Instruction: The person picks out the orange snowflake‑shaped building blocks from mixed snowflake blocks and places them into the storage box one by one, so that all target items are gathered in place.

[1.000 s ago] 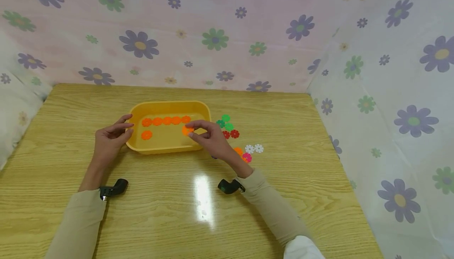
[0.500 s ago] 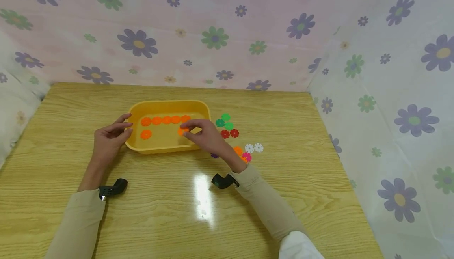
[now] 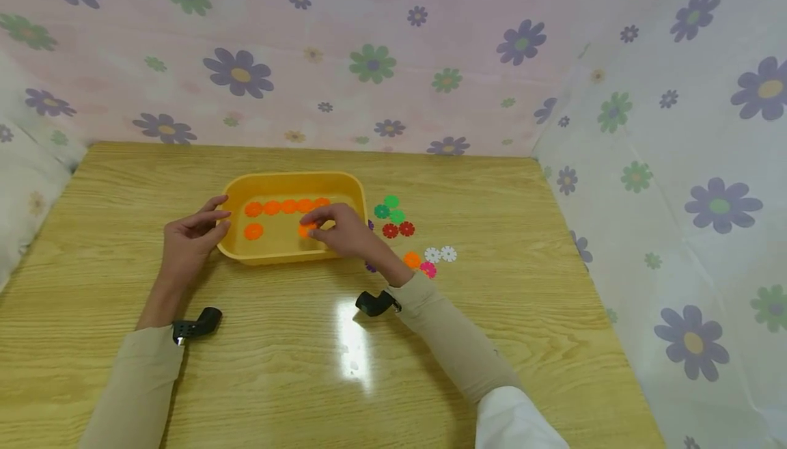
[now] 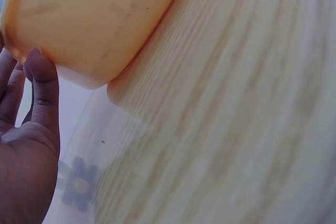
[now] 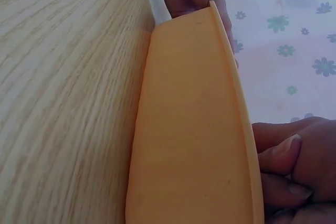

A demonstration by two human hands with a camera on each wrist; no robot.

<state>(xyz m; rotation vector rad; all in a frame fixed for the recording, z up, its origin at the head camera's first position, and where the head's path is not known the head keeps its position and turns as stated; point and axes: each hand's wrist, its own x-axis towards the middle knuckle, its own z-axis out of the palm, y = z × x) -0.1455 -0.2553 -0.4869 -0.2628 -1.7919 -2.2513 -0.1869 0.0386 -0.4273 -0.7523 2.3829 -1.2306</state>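
Note:
A yellow plastic tray [image 3: 289, 247] stands on the table with several orange notched building discs inside. Most of these discs [image 3: 272, 208] form a row along its far side, and one orange disc [image 3: 253, 232] lies nearer on the left. Over the tray's floor, right of the middle, my right hand [image 3: 344, 230] pinches another orange disc [image 3: 305, 230] between thumb and fingers. That disc is hidden by the tray wall in the right wrist view. At the tray's left end, my left hand [image 3: 190, 240] touches the rim with loosely extended fingers; its thumb [image 4: 43, 80] meets the outer wall.
Right of the tray lie loose discs: green ones [image 3: 391, 201], red ones [image 3: 390, 231], white ones [image 3: 449, 253], an orange one [image 3: 412, 260] and a pink one [image 3: 428, 269]. Purple ones are partly hidden by the right hand and tray. A flowered cloth [image 3: 369, 114] rises behind the table.
My right hand has moved left over the tray with the pinched orange disc, towards the tray's middle. My left hand has stayed at the tray's left end.

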